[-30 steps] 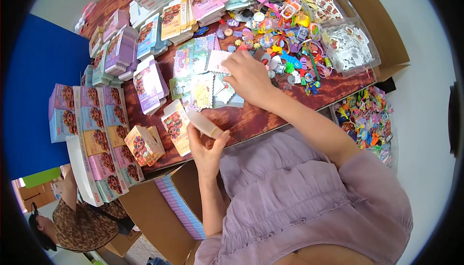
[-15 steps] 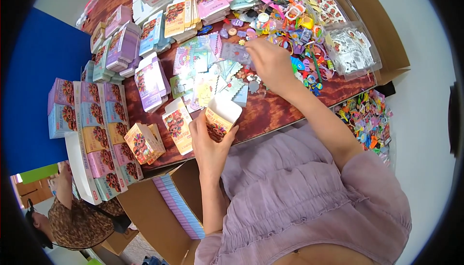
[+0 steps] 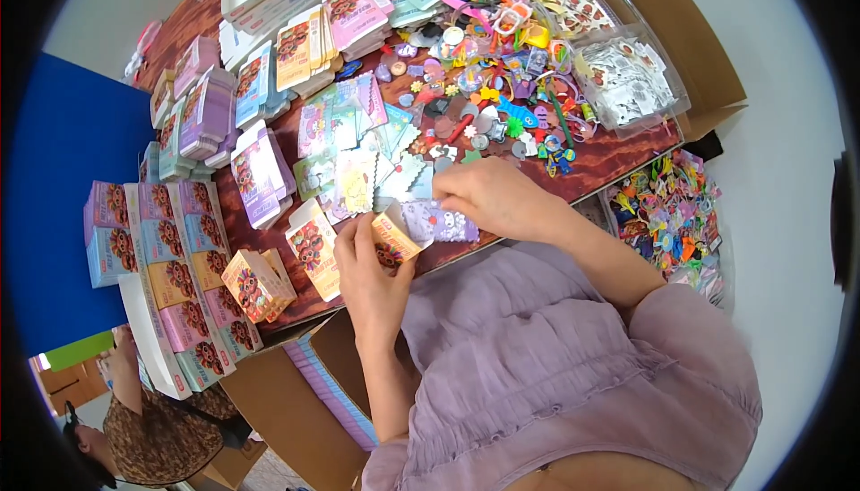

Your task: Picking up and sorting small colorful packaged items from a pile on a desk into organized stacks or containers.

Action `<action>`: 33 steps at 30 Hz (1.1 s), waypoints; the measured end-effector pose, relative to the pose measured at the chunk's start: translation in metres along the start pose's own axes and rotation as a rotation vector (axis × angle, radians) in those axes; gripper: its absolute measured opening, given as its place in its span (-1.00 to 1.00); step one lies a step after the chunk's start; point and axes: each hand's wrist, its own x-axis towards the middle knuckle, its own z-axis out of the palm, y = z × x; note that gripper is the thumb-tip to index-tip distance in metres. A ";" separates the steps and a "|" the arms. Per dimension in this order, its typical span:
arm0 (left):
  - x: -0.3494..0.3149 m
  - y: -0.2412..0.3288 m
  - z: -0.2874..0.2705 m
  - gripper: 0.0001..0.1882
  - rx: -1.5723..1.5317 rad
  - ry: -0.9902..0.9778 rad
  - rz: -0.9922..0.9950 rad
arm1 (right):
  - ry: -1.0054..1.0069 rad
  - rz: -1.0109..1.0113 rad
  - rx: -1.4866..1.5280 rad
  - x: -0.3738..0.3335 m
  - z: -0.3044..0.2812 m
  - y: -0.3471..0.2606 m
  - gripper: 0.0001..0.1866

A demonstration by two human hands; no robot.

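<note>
My left hand (image 3: 369,267) is closed around a small yellow-orange carton (image 3: 394,238), which is tilted with its top end toward my right hand. My right hand (image 3: 493,197) has its fingertips pinched on a purple packet (image 3: 448,225) with a cartoon print, close against the carton's mouth. How far the packet reaches into the carton I cannot tell. Beside my left hand lies a flat yellow carton (image 3: 313,249). Just beyond the carton spread printed cards and packets (image 3: 354,177), some with scalloped edges.
Stacks of flat cartons (image 3: 260,83) line the far left. A tray of finished boxes (image 3: 175,285) stands left, near an orange box (image 3: 255,285). Colourful trinkets (image 3: 515,88) heap at the right, beside plastic bins (image 3: 627,83). An open cardboard box (image 3: 296,410) is below; another person (image 3: 166,428) is lower left.
My right hand has come nearer from the scattered trinkets, bringing the purple packet to the carton's mouth. My left hand still holds the carton, now tilted further. The whole view has shifted slightly.
</note>
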 end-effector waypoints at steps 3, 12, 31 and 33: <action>-0.002 0.007 -0.006 -0.21 -0.006 -0.071 0.064 | -0.084 -0.016 -0.047 0.001 0.000 0.000 -0.86; -0.002 0.009 0.007 -0.24 -0.135 -0.051 0.058 | 0.135 0.059 0.500 0.000 0.008 -0.022 -0.89; 0.001 0.005 0.006 -0.22 -0.297 -0.045 0.019 | 0.479 -0.334 -0.444 0.036 -0.017 0.078 -0.82; 0.000 0.005 0.006 -0.22 -0.311 -0.051 0.008 | 0.693 0.002 -0.130 0.041 -0.027 0.089 -0.82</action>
